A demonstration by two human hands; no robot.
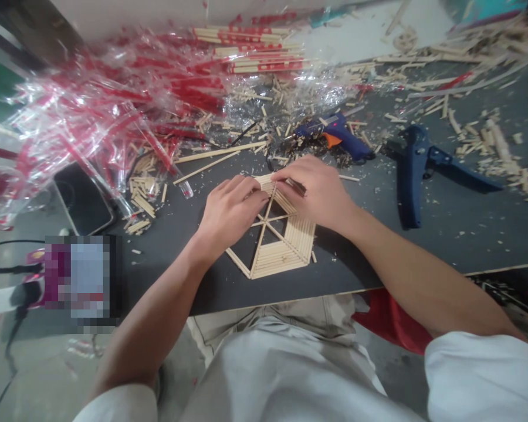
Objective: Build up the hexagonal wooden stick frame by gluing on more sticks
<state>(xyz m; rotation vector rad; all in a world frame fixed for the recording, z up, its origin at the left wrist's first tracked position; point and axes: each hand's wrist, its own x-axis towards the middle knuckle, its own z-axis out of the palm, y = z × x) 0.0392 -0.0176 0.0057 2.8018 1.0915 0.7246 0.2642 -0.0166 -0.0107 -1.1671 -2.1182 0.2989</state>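
Observation:
A hexagonal frame of thin wooden sticks [281, 258] lies on the dark table, with spokes meeting at its middle. Rows of sticks fill its lower and right sections, while the lower left section is open between the spokes. My left hand [233, 208] rests over the frame's upper left side, fingers bent and together at the top. My right hand [319, 187] reaches over the upper right side, its thumb and fingertips closed at the top corner. Whatever small piece either hand pinches is too hidden to name.
Behind the hands lies a blue glue gun [341, 135]; a blue cutter [413, 176] stands to the right. Red and clear wrappers [127, 111] pile at the upper left, near a phone [83, 196]. Stick scraps litter the dark table [361, 234].

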